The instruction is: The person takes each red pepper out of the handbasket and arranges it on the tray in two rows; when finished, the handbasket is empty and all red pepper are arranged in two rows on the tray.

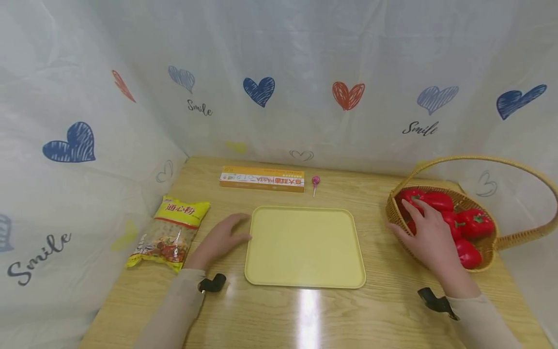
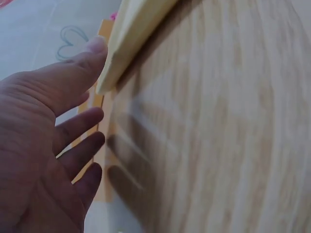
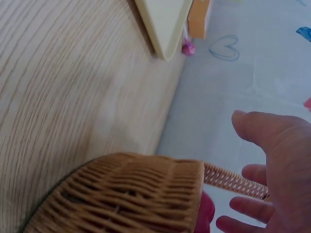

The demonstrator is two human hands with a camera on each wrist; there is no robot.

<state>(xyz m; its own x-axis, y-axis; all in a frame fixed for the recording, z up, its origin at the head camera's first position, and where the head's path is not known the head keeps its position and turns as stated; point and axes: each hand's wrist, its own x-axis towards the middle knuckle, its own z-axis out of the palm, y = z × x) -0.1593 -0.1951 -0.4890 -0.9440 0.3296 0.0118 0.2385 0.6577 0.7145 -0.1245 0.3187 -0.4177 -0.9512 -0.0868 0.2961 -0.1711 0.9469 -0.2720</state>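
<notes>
While I am hovering the right hand [image 1: 431, 235] over the near-left part of the wicker basket [image 1: 391, 209], its fingers are hanging loose and released; the red peppers [image 1: 475, 223] are lying inside that basket. I am resting the left hand's [image 1: 222, 237] grip too, its fingers relaxing beside the left edge of the yellow tray [image 1: 305, 247], though I cannot tell whether its thumb is touching the rim. Further left, a pasta bag [image 1: 167, 232] is lying flat.
</notes>
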